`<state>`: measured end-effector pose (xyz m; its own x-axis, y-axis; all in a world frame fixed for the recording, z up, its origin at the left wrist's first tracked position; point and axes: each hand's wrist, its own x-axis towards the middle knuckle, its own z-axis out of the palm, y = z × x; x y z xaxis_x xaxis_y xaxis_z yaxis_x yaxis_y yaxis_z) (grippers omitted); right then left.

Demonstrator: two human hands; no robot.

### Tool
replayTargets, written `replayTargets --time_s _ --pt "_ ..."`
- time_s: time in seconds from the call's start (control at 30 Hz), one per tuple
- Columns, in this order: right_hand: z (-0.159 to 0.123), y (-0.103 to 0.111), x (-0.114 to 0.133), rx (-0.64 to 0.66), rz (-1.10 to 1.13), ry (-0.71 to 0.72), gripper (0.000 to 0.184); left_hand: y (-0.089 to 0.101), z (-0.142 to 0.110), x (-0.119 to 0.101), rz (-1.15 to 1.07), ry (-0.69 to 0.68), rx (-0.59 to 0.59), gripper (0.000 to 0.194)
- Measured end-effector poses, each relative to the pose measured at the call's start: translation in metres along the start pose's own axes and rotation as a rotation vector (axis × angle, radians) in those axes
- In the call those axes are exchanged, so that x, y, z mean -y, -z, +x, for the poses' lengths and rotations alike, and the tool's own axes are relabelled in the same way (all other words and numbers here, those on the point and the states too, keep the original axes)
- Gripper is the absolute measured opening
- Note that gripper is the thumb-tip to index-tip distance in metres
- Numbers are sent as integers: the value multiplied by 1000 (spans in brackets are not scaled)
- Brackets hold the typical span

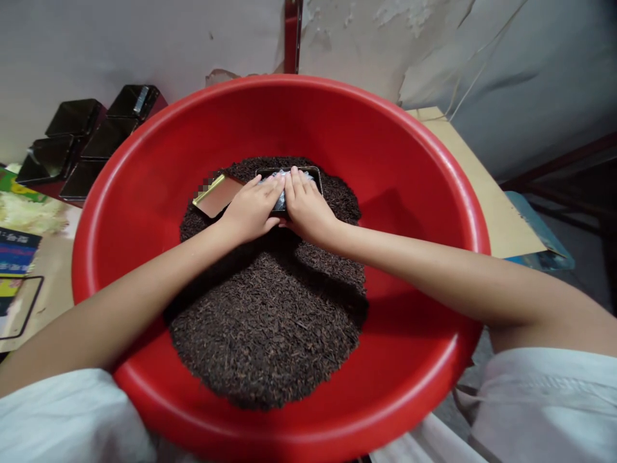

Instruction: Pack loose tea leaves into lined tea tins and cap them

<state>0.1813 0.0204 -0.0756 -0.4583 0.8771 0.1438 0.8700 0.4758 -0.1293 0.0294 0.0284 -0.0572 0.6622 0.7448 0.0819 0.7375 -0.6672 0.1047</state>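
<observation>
A wide red basin [409, 360] holds a heap of dark dried leaves, likely loose tea [270, 334]. On the far side of the heap sits a rectangular dark tin [321, 180] with clear crinkled plastic [278, 203] in its mouth. My left hand [253, 209] and my right hand [308, 209] lie side by side on the plastic, fingers stretched out and pointing away from me. Both palms rest over the tin's near edge and hide much of it. Left of my left hand, a tin lid [219, 196] with a gold edge lies tilted on the leaves.
Several dark tins [72, 119] stand left of the basin against the wall. A flattened cardboard sheet [486, 199] lies to the right, over something blue [540, 225]. Printed packaging [17, 257] is at the far left. The basin's high rim surrounds my forearms.
</observation>
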Motion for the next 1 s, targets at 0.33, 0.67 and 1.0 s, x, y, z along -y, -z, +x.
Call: replayTargets --time_s 0.33,0.67,1.0 --pt "-3 7 -9 -4 -31 77 84 12 5 26 -463 201 -281 38" --pt "-3 6 -16 -165 -75 150 84 -20 -17 87 29 606 238 40" --pt "1 27 -27 -242 70 182 66 -2 -7 67 167 579 163 22"
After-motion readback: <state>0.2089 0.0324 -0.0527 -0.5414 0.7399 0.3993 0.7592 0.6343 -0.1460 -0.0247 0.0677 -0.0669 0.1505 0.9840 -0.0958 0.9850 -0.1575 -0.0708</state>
